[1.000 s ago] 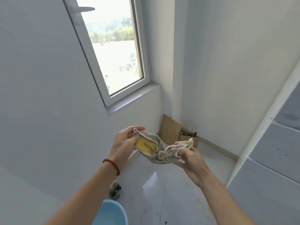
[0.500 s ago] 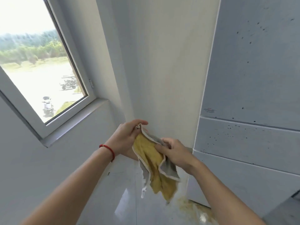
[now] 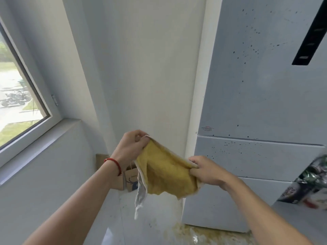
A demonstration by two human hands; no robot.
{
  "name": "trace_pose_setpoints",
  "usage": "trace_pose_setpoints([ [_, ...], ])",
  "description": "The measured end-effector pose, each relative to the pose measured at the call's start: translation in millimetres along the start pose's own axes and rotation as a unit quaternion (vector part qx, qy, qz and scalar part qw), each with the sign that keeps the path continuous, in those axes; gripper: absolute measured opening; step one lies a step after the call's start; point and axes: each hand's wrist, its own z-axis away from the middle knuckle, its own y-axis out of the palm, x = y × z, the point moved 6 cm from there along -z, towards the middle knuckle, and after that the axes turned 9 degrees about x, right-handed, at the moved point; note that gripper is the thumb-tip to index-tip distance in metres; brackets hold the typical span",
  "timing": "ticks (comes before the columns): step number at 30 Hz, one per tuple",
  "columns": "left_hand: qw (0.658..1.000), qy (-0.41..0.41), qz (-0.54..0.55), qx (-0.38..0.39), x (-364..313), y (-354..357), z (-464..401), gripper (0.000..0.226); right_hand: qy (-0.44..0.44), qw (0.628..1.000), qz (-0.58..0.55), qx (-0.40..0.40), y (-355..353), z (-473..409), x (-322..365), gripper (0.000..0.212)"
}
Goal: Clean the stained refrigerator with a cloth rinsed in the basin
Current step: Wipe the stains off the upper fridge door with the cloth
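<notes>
In the near middle of the scene we see two hands stretching a cloth (image 3: 166, 172) between them, in the air over the floor (image 3: 155, 218) and just left of the refrigerator (image 3: 261, 96). The left hand (image 3: 130, 149), a red cord (image 3: 115, 163) round its wrist, has its grip pinched on the cloth's upper left corner; the right hand (image 3: 206, 169) has its grip curled round the right edge. The cloth is yellow on the side facing us, pale-hemmed, with a grey flap hanging from its lower left. The refrigerator fills the right of the scene; its pale door fronts are peppered with dark specks, thickest high up, and two seams cross it level with the hands. A small sticker (image 3: 207, 128) with red print sits at the door's lower left corner, too small for us to read. A dark panel (image 3: 311, 30) runs down the top right; its marks are not legible. At the far right a box (image 3: 306, 190) stands on a grey desk (image 3: 300, 220); its lettering is blurred. Behind the left wrist a brown paper bag (image 3: 130, 180) bears a blue drawing we cannot make out. A yellow stain (image 3: 203, 234) spreads on the floor along the refrigerator's foot. A window (image 3: 21, 96) with its sill takes the left, and open floor lies between that wall and the refrigerator.
</notes>
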Motion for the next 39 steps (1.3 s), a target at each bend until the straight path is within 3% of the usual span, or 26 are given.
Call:
trace_pose_setpoints([
  [1, 0.998, -0.015, 0.066, 0.002, -5.3, -6.7, -7.7, 0.014, -0.035, 0.990, -0.133, -0.009, -11.9, 6.5, 3.6, 0.015],
  [2, 0.990, -0.027, 0.137, 0.004, -10.4, -13.5, -13.6, 0.018, -0.086, 0.958, -0.272, -0.023, -22.8, 14.4, 9.6, 0.017],
  [4, 0.955, -0.064, 0.285, 0.045, -7.5, -12.7, -22.0, 0.033, -0.158, 0.856, -0.492, -0.023, -36.1, 25.8, 19.4, 0.041],
  [6, 0.889, -0.146, 0.408, 0.149, 18.1, 24.8, -7.5, 0.053, -0.145, 0.800, -0.582, -0.018, -22.1, 34.1, 12.3, 0.076],
  [8, 0.849, -0.187, 0.436, 0.234, 51.3, 77.5, 28.4, 0.065, -0.085, 0.786, -0.613, -0.013, 11.1, 39.7, -5.2, 0.085],
  [9, 0.842, -0.192, 0.431, 0.260, 63.3, 99.4, 45.0, 0.060, -0.058, 0.794, -0.605, -0.005, 27.3, 42.9, -13.0, 0.080],
  [10, 0.860, -0.198, 0.396, 0.253, 77.1, 110.4, 53.8, 0.053, -0.033, 0.808, -0.588, -0.004, 39.1, 44.5, -22.1, 0.071],
  [12, 0.927, -0.194, 0.278, 0.163, 104.5, 106.8, 51.3, 0.034, 0.017, 0.834, -0.550, -0.041, 45.8, 43.3, -47.5, 0.054],
  [14, 0.963, -0.169, 0.190, 0.093, 120.7, 84.5, 34.5, 0.017, 0.045, 0.824, -0.560, -0.072, 42.5, 41.6, -65.2, 0.036],
  [15, 0.971, -0.161, 0.155, 0.081, 128.3, 75.2, 27.4, 0.020, 0.054, 0.814, -0.574, -0.068, 44.3, 41.2, -74.0, 0.031],
  [16, 0.978, -0.159, 0.109, 0.076, 137.8, 65.9, 20.0, 0.027, 0.064, 0.822, -0.563, -0.056, 46.1, 40.2, -79.0, 0.028],
  [19, 0.979, -0.174, -0.034, 0.105, 155.8, 60.2, 8.8, 0.027, 0.148, 0.904, -0.400, -0.044, 61.2, 37.4, -99.0, 0.028],
  [23, 0.976, -0.139, -0.151, 0.074, 146.4, 56.0, 0.0, 0.029, 0.172, 0.898, -0.370, -0.161, 56.3, 35.6, -114.0, 0.021],
  [26, 0.973, -0.198, -0.111, 0.041, 154.6, 48.7, -3.2, 0.049, 0.185, 0.893, -0.347, -0.218, 44.5, 39.4, -119.9, 0.023],
  [28, 0.970, -0.235, 0.027, 0.051, 158.5, 50.9, -2.8, 0.059, 0.187, 0.886, -0.339, -0.254, 35.4, 42.6, -125.5, 0.039],
  [30, 0.939, -0.238, 0.221, 0.114, 150.7, 60.4, -2.8, 0.053, 0.149, 0.895, -0.332, -0.257, 20.1, 46.4, -123.1, 0.035],
  [32, 0.921, -0.192, 0.267, 0.210, 124.3, 65.3, -0.8, 0.048, 0.105, 0.916, -0.322, -0.213, 5.0, 51.4, -118.1, 0.023],
  [34, 0.947, -0.124, 0.148, 0.256, 107.2, 65.7, -7.7, 0.053, 0.077, 0.942, -0.281, -0.169, -8.6, 55.4, -115.6, 0.024],
  [35, 0.966, -0.087, 0.050, 0.240, 99.4, 63.9, -13.0, 0.053, 0.069, 0.953, -0.243, -0.166, -17.0, 57.1, -115.6, 0.027],
  [37, 0.976, -0.016, -0.135, 0.170, 77.7, 62.6, -21.2, 0.045, 0.065, 0.967, -0.144, -0.200, -36.4, 60.0, -115.3, 0.031],
  [39, 0.967, 0.054, -0.234, 0.091, 54.1, 63.5, -25.1, 0.029, 0.073, 0.969, -0.053, -0.231, -53.1, 62.5, -113.3, 0.029],
])
